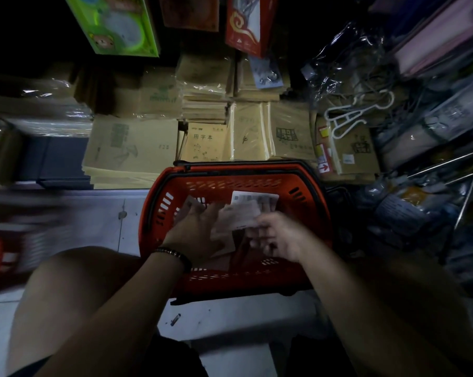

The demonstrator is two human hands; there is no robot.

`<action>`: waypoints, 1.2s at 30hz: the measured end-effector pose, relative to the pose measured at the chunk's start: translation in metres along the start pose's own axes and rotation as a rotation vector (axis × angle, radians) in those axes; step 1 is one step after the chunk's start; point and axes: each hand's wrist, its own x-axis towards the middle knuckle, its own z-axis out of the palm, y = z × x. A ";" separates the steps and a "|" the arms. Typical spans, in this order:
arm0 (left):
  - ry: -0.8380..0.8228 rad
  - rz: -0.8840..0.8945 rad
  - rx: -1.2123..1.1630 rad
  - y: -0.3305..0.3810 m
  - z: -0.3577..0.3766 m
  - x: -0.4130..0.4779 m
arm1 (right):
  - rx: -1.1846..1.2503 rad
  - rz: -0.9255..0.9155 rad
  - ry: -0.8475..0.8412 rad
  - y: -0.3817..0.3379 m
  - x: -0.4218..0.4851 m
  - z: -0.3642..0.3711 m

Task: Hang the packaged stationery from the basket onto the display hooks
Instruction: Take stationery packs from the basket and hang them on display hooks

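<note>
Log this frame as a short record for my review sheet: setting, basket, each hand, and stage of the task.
setting: dim shop aisle, stacked notebooks ahead of the person
container: red basket on the pale floor, with packets inside
left: left hand reaches into the basket among the packets; grip too blurred to tell
right: right hand pinches a packet by its edge
stage: picking from the basket; nothing hung in view

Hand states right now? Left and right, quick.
Left hand: in the basket, blurred; grip cannot be told.
Right hand: pinches a pale packet.
</note>
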 end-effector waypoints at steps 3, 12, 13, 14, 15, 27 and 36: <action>0.136 0.091 -0.034 0.001 0.002 -0.002 | -0.141 -0.036 -0.095 -0.018 -0.016 -0.005; 0.226 -0.035 -0.108 -0.015 -0.004 -0.001 | -0.775 -0.390 0.370 0.007 0.065 -0.026; 0.233 -0.045 -0.117 -0.017 -0.005 0.000 | -0.890 -0.356 0.337 0.016 0.074 -0.029; 0.241 -0.051 -0.125 -0.019 -0.006 0.001 | -0.975 -0.323 0.288 0.024 0.083 -0.032; 0.243 -0.053 -0.129 -0.021 -0.006 0.001 | -1.033 -0.313 0.251 0.032 0.090 -0.035; 0.247 -0.099 -0.181 -0.026 -0.008 0.015 | -0.988 -0.441 0.237 0.058 0.125 -0.048; 0.415 -0.100 -0.230 -0.031 -0.020 0.002 | -0.590 -0.700 0.201 -0.012 0.056 -0.043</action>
